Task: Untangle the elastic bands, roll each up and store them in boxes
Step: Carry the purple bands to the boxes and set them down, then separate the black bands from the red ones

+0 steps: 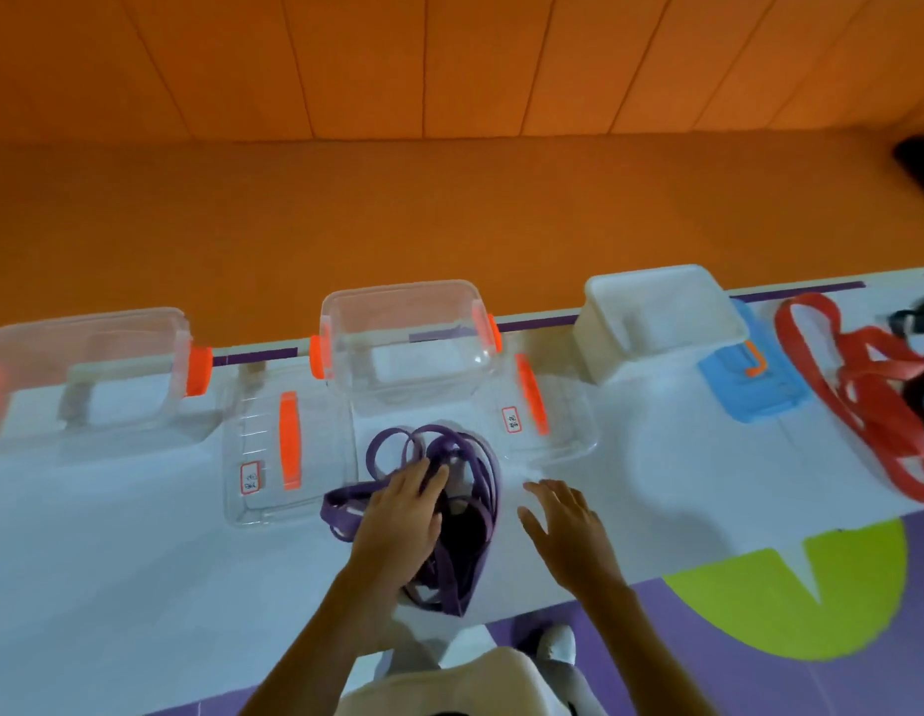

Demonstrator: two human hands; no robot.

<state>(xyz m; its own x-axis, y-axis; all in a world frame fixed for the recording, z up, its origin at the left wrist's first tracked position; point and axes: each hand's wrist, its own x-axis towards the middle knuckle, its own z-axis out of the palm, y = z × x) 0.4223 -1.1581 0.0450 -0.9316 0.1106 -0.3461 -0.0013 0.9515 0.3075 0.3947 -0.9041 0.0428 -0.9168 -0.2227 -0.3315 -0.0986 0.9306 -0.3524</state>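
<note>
the tangle of purple bands (444,449) is lying on the white table (113,560), right under and just beyond the left hand (397,514); that hand is resting on top of the tangle with its fingers stretched out and close together, curling round nothing; the right hand (568,529) is hovering just to the right of the tangle, fingers spread wide and holding nothing, and whether it is touching the table cannot be told; the bands are showing as flat, matte straps looping over one another in ovals, one fold sticking out to the left of the left hand; straight beyond the left fingertips a clear box (397,323) with rounded corners and orange clips is standing open; a clear lid (258,416) with an orange handle and a small label is lying flat to the left of the left hand, just beside the tangle; a second clear lid (558,421) is lying beyond the right hand; a further clear box (88,328) is standing well off to the left; well off to the right a white opaque box (656,312) is standing, with a blue lid (743,385) beside it and a tangle of red bands (873,400) lying farther right
</note>
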